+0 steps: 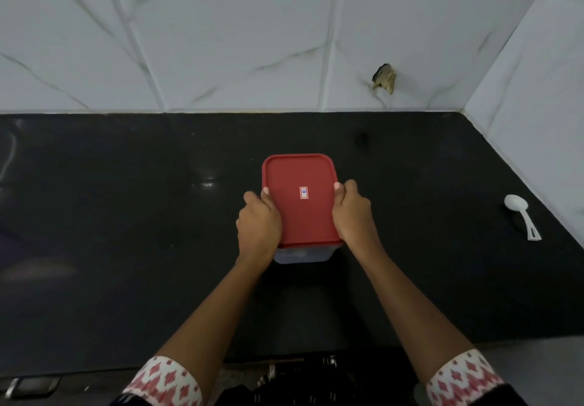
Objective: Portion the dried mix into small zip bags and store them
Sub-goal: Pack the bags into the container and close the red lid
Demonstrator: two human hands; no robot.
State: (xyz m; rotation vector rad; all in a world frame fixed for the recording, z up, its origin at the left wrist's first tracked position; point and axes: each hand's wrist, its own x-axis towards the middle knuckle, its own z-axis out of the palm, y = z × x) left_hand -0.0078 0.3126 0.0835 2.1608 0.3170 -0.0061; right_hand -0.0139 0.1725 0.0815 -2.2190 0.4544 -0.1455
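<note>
Head view, looking down on a black countertop [126, 216] backed by white marble-veined wall tiles [221, 42]. A clear plastic container [303, 254] with a red lid [300, 200] sits at the centre of the counter, well clear of the back wall; the lid lies flat on top, and a small rectangular sticker [303, 193] is at its middle. Only a strip of the container's translucent wall shows under the near edge of the lid; contents cannot be made out. Left hand [259, 225]: clasped on the left side of the lid, thumb tip lying on the lid's top near its edge, fingers curled down over the rim and side, out of sight beneath. Right hand [353, 216]: mirror arrangement on the right side, thumb tip on the lid top, fingers wrapped round the edge. Both hands are partly closed in a grip on the lid and container, not fists. Whether the lid is sealed cannot be told. Both forearms are bare, with red-and-white patterned sleeve cuffs [164, 380] at the bottom of the frame. A white plastic spoon [521, 216] lies on the counter far to the right, near the side wall, well apart from the container. One tile has a chipped hole [385, 77] above the counter line.
</note>
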